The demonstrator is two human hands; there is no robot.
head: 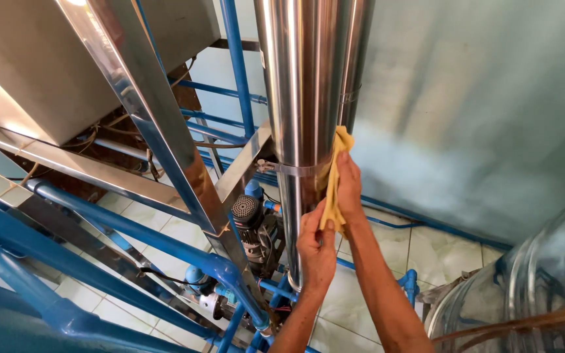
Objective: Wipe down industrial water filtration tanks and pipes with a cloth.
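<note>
At frame centre, right hand (348, 189) pressed a yellow cloth (335, 176) flat against the steel column (305, 98), fingers together on it. Left hand (316, 252) gripped the cloth's lower end, fingers clamped. Column looked shiny above; progress below unclear.

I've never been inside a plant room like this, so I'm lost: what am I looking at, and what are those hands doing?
The single picture comes from a camera on the person's head, looking down. Both bare hands press a yellow cloth against a tall, shiny steel cylinder: the right hand higher, the left hand lower. A metal band rings the cylinder. To the left run blue pipes and a slanted steel frame; a small motor pump sits below on the pale tiled floor. A clear ribbed container shows at the lower right.
</note>
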